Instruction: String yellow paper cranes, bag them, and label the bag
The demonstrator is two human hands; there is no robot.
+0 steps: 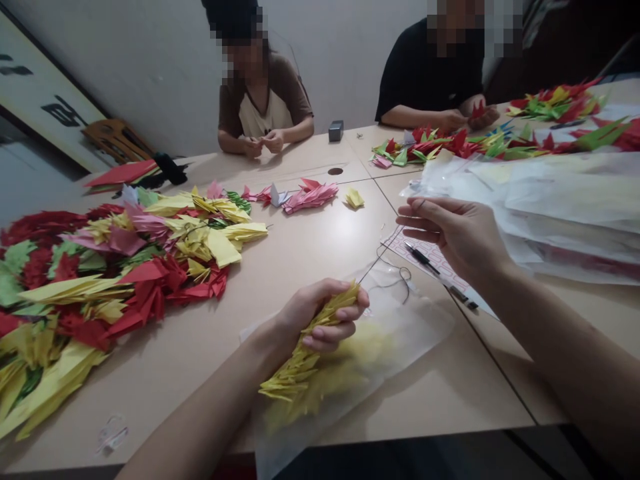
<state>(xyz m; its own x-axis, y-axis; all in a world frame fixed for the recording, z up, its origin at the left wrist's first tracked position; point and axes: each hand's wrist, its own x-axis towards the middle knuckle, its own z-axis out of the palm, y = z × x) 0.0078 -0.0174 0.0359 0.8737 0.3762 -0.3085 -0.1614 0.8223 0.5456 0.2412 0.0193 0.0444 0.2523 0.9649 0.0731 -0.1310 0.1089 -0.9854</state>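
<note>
My left hand (320,317) grips a bunched string of yellow paper cranes (300,370) above a translucent plastic bag (400,340). The lower end of the string hangs over the bag. My right hand (450,237) is raised to the right, with thumb and fingers pinched on a thin dark thread (383,257). That thread runs down to the top of the yellow string and has a loose loop near the bag. A black pen (425,260) lies on patterned paper (415,253) just below my right hand.
A large heap of red, yellow, green and pink paper cranes (115,267) covers the table (175,393) at left. Stacked plastic bags (560,207) lie at right. Two co-workers sit opposite, one handling a small red crane (479,110) beside more strings of cranes (505,140).
</note>
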